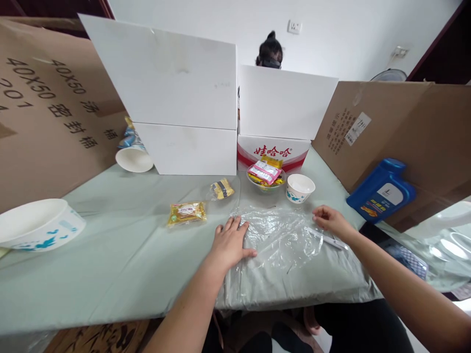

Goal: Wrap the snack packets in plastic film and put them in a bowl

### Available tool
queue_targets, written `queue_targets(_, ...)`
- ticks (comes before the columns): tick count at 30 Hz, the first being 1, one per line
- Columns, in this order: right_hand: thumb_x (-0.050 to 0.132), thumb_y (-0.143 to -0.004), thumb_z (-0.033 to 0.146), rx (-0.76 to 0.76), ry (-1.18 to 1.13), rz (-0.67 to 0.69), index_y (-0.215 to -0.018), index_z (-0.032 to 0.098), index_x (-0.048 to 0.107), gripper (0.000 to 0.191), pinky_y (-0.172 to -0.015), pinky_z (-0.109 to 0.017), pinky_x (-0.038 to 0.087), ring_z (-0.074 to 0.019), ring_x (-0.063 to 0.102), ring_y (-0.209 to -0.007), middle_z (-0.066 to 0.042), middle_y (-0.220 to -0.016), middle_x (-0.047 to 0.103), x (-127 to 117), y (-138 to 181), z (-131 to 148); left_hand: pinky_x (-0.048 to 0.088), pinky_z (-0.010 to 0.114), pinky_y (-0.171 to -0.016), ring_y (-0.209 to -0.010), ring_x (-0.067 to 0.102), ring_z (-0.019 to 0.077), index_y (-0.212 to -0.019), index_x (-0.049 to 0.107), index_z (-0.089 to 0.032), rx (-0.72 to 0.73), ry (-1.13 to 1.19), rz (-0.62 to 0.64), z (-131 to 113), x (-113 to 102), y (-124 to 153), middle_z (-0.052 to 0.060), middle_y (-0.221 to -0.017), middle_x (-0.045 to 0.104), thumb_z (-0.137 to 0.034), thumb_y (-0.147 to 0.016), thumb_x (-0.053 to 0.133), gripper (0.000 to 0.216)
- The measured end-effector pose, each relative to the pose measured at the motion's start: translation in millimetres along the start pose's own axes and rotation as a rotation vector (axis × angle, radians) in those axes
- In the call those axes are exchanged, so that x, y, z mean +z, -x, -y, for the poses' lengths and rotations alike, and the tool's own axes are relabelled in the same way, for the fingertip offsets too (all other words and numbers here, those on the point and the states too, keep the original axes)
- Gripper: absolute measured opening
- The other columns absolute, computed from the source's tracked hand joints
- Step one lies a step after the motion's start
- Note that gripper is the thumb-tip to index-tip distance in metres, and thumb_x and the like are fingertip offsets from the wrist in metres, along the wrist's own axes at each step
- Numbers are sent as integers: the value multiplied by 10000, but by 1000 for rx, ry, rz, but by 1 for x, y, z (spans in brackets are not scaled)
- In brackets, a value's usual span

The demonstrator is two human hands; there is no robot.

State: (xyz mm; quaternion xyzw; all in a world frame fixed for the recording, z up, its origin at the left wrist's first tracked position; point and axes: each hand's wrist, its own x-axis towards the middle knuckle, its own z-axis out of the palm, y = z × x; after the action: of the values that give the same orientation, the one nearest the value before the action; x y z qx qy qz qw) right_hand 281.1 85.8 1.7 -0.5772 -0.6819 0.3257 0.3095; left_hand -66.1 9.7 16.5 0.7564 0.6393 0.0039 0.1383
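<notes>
My left hand [230, 243] lies flat with fingers spread on the left part of a clear plastic sheet [281, 240]. At the sheet's right side, my right hand [331, 220] is raised a little, its fingers curled together; what they pinch, if anything, is too small to make out. A slim white stick-like object [333, 241] lies just below that hand, partly under the plastic. Left of my left hand are a gold-wrapped snack packet [187, 212] and a smaller yellow packet with dark stripes [222, 189].
Beyond the plastic stand a bowl of wrapped snacks [267, 184] and a small paper cup [300, 189]. A large paper bowl [44, 225] and a tipped paper cup [134, 159] are left. A blue bottle [384, 191] leans right. Boxes [187, 147] wall the back; a person sits behind.
</notes>
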Motion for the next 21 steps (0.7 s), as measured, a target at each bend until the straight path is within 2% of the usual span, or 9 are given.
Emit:
queue_targets(3,661,-699,442,-29,155,6,-839,207,652,274,-638,-334,477,-178,570,-636,-15,-713,618,-5,22,-12,234,517,-1122,-1455,199,331,-1445,397,-222,-10,-6,22,-1,-1,-1,129,-1578,235,-576,-740,669,834)
queue_targets(6,657,-740,436,-119,335,-114,-1022,185,655,378,-794,-431,502,-255,618,-839,-107,-974,643,-11,35,-18,226,506,-1128,-1459,184,328,-1456,380,-216,-20,-10,37,0,-1,-1,124,-1584,217,-582,-743,662,850)
queue_targets(9,659,-800,445,-470,537,-159,-1308,197,511,584,-960,-496,457,-324,519,-1183,-174,-1334,502,-5,48,-8,221,508,-1132,-1459,184,328,-1458,380,-218,-18,-10,29,0,0,-1,120,-1584,219,-583,-743,663,851)
queue_targets(10,653,-824,437,-612,592,-133,-1345,214,479,593,-995,-506,434,-329,458,-1262,-173,-1405,447,1,54,-1,220,509,-1133,-1458,185,329,-1457,382,-218,-19,-10,27,0,0,-1,119,-1584,221,-582,-739,668,854)
queue_targets(12,626,-872,385,-822,642,-51,-1314,252,512,476,-1017,-505,415,-324,382,-1338,-149,-1456,411,13,69,17,223,506,-1133,-1457,191,331,-1455,387,-218,-17,-7,22,0,1,-1,121,-1582,227,-586,-731,677,862)
queue_targets(14,577,-913,297,-921,630,44,-1186,267,595,275,-1018,-484,410,-303,374,-1354,-111,-1395,499,22,84,36,226,504,-1132,-1455,196,332,-1453,389,-217,-13,-2,20,0,1,-1,127,-1579,232,-594,-726,679,869)
queue_targets(16,514,-938,222,-934,558,170,-1077,248,622,178,-1032,-467,390,-264,455,-1298,-83,-1224,631,25,98,50,226,506,-1131,-1455,198,331,-1454,388,-216,-5,1,20,3,2,-2,131,-1580,230,-597,-720,684,878)
queue_targets(19,410,-968,196,-838,428,358,-1036,203,610,210,-951,-412,442,-201,627,-1001,-73,-945,696,20,113,60,216,522,-1132,-1455,195,331,-1455,385,-221,-9,5,13,8,3,-2,132,-1579,231,-584,-718,692,877)
queue_targets(21,361,-981,196,-746,417,434,-1043,186,612,259,-829,-370,479,-181,628,-831,-75,-859,682,16,121,60,212,537,-1130,-1455,193,338,-1448,395,-226,-14,20,10,12,3,-1,135,-1577,238,-576,-721,695,862)
